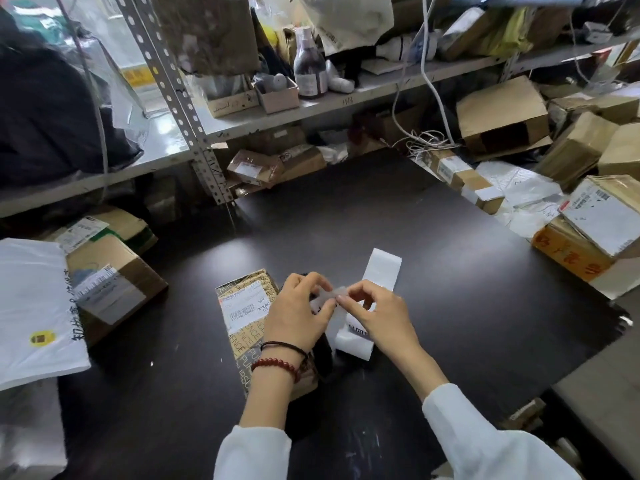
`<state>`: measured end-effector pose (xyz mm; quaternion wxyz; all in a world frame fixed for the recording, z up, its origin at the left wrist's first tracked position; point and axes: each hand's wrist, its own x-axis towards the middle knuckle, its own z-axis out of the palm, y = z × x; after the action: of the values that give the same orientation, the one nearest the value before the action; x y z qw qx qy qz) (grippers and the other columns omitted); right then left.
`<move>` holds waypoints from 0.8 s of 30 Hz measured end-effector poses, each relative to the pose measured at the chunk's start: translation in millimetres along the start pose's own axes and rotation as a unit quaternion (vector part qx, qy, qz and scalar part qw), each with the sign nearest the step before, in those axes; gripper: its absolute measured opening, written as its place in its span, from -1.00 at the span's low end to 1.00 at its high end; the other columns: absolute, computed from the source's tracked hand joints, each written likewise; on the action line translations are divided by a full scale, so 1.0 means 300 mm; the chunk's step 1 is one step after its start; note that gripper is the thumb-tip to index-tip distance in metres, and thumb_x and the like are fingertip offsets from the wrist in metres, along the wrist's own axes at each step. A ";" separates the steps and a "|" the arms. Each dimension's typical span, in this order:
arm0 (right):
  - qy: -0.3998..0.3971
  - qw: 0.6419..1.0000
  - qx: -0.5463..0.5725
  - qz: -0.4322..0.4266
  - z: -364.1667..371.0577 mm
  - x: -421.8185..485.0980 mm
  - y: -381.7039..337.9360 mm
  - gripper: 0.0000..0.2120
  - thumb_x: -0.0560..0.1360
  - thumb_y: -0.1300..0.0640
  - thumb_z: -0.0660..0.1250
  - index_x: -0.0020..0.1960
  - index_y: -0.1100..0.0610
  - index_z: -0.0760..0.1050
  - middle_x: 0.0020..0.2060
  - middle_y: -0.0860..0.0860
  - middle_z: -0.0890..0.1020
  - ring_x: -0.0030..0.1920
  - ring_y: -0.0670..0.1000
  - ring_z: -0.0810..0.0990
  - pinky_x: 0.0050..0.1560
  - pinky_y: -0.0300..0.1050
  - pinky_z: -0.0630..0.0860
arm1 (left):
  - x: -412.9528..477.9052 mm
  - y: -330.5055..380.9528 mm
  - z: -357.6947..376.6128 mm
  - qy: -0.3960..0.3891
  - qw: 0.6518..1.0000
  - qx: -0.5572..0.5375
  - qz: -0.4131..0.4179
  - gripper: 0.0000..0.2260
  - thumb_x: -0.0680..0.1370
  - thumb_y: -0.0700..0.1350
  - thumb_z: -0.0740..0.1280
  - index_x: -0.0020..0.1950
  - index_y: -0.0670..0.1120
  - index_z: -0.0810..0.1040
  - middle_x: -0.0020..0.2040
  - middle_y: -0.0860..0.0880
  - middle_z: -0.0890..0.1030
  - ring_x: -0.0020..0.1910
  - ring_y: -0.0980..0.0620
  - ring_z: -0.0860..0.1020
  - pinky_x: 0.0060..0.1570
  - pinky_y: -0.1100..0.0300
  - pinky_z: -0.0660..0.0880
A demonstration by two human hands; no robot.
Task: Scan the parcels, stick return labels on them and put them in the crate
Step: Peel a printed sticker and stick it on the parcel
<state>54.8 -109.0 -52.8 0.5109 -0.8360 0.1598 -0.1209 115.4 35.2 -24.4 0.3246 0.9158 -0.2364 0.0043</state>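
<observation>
On the shelf (346, 98) behind the desk's far edge, a small open carton (277, 93) holds grey and white oddments, with a dark bottle (309, 67) just beside it. At the far right corner an open box (502, 119) lies tipped on its side; its inside is too dark to read.

Near the middle of the desk's (450, 271) near edge lies the patterned parcel (242, 317), shipping sticker upward. The left hand (298, 313) hovers over its right side and the right hand (377, 313) is just beside it. Both hands pinch the small pale label (329, 296) between thumb and fingertips, the other fingers curled. A white label strip (381, 268) runs from under the right hand towards the far edge. A black object (322, 351) sits beneath the wrists (mostly hidden, so I cannot tell what it is).

Along the left edge stand a brown box (114, 282) and a white mailer bag (31, 306), which overlaps the box. Along the right edge are stacked cartons (602, 220) and a long narrow box (460, 174). A white cable (433, 81) hangs down past the shelf.
</observation>
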 end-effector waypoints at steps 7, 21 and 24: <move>-0.087 0.996 -0.010 -0.002 0.158 -0.018 -0.113 -0.77 0.36 -0.19 0.42 -0.04 -0.14 0.55 -0.30 -0.20 0.66 -0.14 -0.17 0.63 0.14 0.08 0.50 | -0.128 -0.067 -0.149 0.051 0.981 0.051 -0.182 -0.90 0.44 0.13 0.39 -0.10 0.22 0.51 -0.04 0.16 0.46 -0.13 0.04 0.55 -0.11 0.10 0.51; -0.044 0.982 -0.162 -0.088 0.269 -0.099 -0.159 -0.59 0.40 -0.16 0.40 0.22 -0.15 0.45 -0.16 -0.18 0.59 -0.02 -0.03 0.52 0.01 -0.06 0.40 | -0.283 -0.135 -0.133 0.099 0.948 0.043 -0.299 -0.45 0.44 0.21 0.35 0.37 0.15 0.29 0.29 0.08 0.40 0.23 0.00 0.40 0.08 0.07 0.47; -0.049 0.985 -0.141 -0.091 0.276 -0.118 -0.153 -0.41 0.38 -0.12 0.46 0.35 -0.09 0.36 0.11 -0.10 0.49 0.11 -0.03 0.49 0.07 -0.07 0.48 | -0.309 -0.143 -0.122 0.092 0.940 0.010 -0.329 -0.41 0.45 0.25 0.31 0.41 0.09 0.25 0.33 0.06 0.43 0.24 0.00 0.46 0.14 0.06 0.46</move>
<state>59.3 -8.0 -50.2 0.3824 -0.9154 0.0733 -0.1019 57.2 126.1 -35.8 0.3191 0.9413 0.1093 -0.0160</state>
